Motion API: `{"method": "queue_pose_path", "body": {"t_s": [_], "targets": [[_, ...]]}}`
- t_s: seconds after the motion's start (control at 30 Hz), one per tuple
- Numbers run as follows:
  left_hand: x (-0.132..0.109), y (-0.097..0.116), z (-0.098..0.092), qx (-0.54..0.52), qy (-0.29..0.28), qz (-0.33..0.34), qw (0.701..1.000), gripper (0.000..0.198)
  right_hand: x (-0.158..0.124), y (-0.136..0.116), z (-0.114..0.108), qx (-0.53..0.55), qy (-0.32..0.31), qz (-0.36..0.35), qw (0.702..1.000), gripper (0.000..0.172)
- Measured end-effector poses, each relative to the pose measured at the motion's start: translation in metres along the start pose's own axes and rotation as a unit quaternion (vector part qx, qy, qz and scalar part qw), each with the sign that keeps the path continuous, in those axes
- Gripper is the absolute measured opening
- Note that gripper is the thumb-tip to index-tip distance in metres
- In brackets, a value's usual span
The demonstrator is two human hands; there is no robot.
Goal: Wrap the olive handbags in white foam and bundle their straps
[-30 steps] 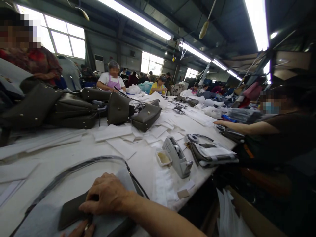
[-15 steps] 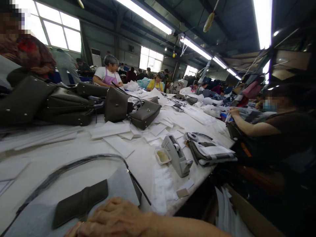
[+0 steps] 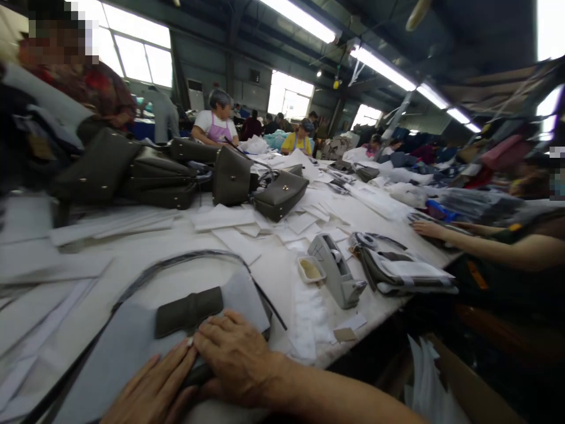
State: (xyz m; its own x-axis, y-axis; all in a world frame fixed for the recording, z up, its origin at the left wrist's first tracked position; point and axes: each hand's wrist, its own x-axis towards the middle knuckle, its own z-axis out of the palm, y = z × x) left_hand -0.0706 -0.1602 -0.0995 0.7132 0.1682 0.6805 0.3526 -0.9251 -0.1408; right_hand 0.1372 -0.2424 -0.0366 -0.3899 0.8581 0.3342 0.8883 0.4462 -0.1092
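A dark olive handbag (image 3: 265, 294) lies in front of me, mostly under pale wrapping paper (image 3: 132, 330). A dark flap or tab (image 3: 189, 312) shows on top of the paper. The bag's long strap (image 3: 176, 258), which looks wrapped in film, arches beyond it. My left hand (image 3: 154, 386) has its fingers stretched over the near part of the bag, thumb below. Beside it my right hand (image 3: 241, 359) bends its fingers over the same part, fingertips near the tab. A bit of dark material shows between the thumbs and fingers; the bag's near edge is hidden.
A tape dispenser (image 3: 338, 271) and a small dish (image 3: 311, 269) stand right of the bag. Further right lies a partly wrapped bag (image 3: 397, 268). Dark handbags (image 3: 163, 176) pile up at the back left, near loose white sheets (image 3: 225, 218). A co-worker's arm (image 3: 489, 244) rests on the table.
My view has turned left and down, so my left hand now shows fully beside the right. The co-worker's hands at the right have lowered to the table.
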Motion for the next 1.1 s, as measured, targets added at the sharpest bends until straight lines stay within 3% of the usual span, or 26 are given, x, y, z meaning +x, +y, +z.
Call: {"method": "queue_pose_path", "body": {"t_s": [0.13,0.23,0.4,0.53,0.67,0.8,0.87,0.93,1.1], "targets": [[0.018,0.025,-0.030,0.027,-0.037,-0.042,0.998,0.036,-0.015,-0.011,0.016,-0.009,0.039,0.023,0.999,0.057],[0.026,0.036,-0.038,-0.002,-0.078,-0.088,0.993,0.033,-0.026,-0.016,0.021,-0.026,0.074,0.015,0.997,0.050],[0.028,0.043,-0.041,-0.024,-0.104,-0.126,0.986,0.034,-0.016,-0.022,0.000,0.005,-0.036,0.048,0.998,0.060],[0.025,0.045,-0.038,-0.033,-0.086,-0.139,0.986,0.037,-0.009,-0.027,0.001,0.010,-0.035,0.046,0.998,0.062],[0.022,0.046,-0.038,-0.039,-0.073,-0.139,0.987,0.038,-0.012,-0.019,0.004,0.059,-0.023,0.038,0.997,0.056],[0.024,0.045,-0.040,-0.052,-0.072,-0.144,0.986,0.034,0.007,-0.003,-0.020,0.152,-0.097,0.048,0.982,0.033],[0.027,0.044,-0.041,-0.055,-0.065,-0.139,0.987,0.032,0.023,0.003,-0.029,0.137,-0.137,0.053,0.980,0.028],[0.028,0.043,-0.041,-0.050,-0.052,-0.131,0.989,0.030,0.037,0.007,-0.031,0.082,-0.161,0.030,0.983,0.022],[0.025,0.039,-0.036,-0.017,-0.012,-0.107,0.994,0.030,0.060,0.019,-0.021,0.027,-0.181,-0.101,0.978,0.016]]}}
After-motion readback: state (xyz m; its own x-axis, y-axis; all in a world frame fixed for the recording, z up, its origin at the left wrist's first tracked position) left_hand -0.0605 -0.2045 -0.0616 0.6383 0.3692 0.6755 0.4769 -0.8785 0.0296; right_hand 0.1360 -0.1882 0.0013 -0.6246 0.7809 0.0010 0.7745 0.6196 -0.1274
